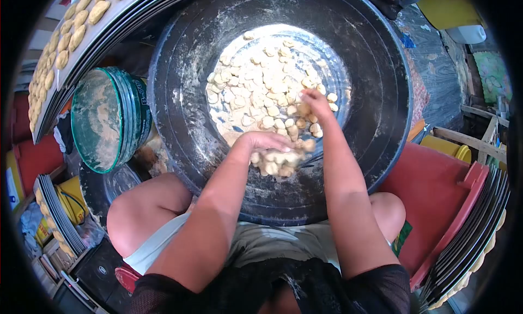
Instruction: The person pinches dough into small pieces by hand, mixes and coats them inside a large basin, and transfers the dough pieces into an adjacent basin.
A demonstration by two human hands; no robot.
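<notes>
A wide black tub sits before me, with many small, pale, rounded dough pieces spread over its floury bottom. My left hand is palm down with fingers stretched out, just above a cluster of dough pieces at the near side. Some of those pieces are blurred by motion. My right hand is farther in and to the right, its fingers curled around dough pieces, partly hidden by the hand itself. Shaded, blurred pieces lie or fall between the two hands.
At left stands a stack of green buckets, floury inside. Above it, a stack of trays bears shaped dough pieces. On the right are a red plastic surface and more stacked trays. A white jug stands at the upper right.
</notes>
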